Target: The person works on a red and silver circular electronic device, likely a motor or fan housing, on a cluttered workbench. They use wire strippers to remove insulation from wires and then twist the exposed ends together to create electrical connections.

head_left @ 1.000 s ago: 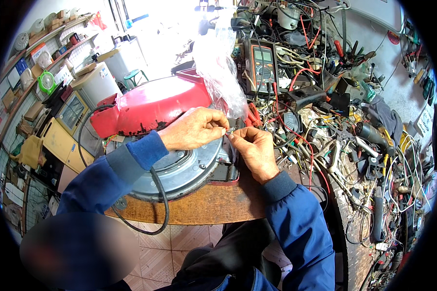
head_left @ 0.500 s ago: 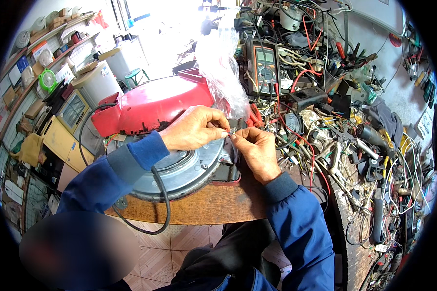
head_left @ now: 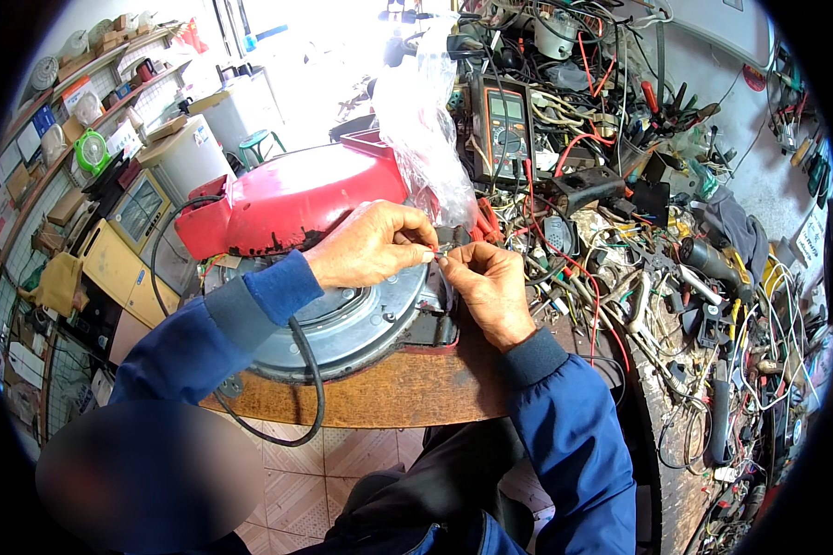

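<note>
Hands, two, frame centre: left hand (head_left: 370, 248) and right hand (head_left: 491, 289), each with thumb and forefinger pinched closed. Tiny reddish piece (head_left: 437, 249), just right of centre, between the two sets of fingertips; too small to identify, and which hand grips it cannot be told. Round grey metal base (head_left: 384, 319), below left hand, on wooden table (head_left: 389, 400). Red housing (head_left: 296, 199), left of centre. Multimeter (head_left: 503, 129), upper right.
</note>
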A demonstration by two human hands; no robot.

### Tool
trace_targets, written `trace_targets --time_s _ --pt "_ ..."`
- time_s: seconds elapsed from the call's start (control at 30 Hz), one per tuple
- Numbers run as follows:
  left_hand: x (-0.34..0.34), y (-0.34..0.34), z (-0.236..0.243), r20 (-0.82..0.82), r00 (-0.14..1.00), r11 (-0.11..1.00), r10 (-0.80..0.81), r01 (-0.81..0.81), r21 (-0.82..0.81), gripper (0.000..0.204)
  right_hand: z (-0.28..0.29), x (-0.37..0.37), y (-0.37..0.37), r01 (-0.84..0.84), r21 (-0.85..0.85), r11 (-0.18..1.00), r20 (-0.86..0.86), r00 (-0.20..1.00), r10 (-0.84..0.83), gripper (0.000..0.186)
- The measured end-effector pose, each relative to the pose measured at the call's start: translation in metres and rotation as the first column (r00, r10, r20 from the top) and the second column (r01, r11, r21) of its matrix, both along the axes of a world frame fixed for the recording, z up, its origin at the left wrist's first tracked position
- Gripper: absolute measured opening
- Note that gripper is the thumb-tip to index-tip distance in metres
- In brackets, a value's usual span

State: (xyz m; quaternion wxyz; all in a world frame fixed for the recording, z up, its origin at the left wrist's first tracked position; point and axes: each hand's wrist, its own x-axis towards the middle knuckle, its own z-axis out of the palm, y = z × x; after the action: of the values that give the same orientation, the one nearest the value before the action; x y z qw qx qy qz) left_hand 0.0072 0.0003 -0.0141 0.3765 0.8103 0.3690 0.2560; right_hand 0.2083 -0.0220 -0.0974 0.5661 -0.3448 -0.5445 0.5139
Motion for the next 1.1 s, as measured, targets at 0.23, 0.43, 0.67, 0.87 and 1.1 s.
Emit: trace_targets --time_s 0.23,0.43,0.67,0.87,1.1 --pt "0.0 0.001 -0.002 0.008 1.0 1.0 0.012 -0.012 -0.016 0.012 -0.005 -0.001 0.003 0.021 0.016 1.0 0.021 1.0 -0.021 0.011" --pt "0.003 -0.004 0.005 -0.088 0.995 0.996 0.048 -0.041 0.084 0.011 0.001 -0.001 -0.001 0.033 -0.01 0.999 0.006 0.999 -0.033 0.012" --pt "0.005 -0.006 0.008 -0.1 0.992 0.991 0.072 -0.059 0.121 0.009 -0.004 -0.002 0.002 0.035 0.023 0.999 0.027 0.999 -0.036 0.011" --pt "0.006 -0.009 0.008 -0.13 0.985 0.946 0.114 -0.068 0.317 0.011 -0.001 -0.001 0.001 0.038 0.015 0.999 0.028 0.999 -0.038 0.008" --pt "0.009 -0.014 0.014 -0.168 0.975 0.907 0.142 -0.061 0.416 0.012 -0.001 -0.002 0.0 0.081 0.018 0.997 0.053 0.995 -0.082 0.009"
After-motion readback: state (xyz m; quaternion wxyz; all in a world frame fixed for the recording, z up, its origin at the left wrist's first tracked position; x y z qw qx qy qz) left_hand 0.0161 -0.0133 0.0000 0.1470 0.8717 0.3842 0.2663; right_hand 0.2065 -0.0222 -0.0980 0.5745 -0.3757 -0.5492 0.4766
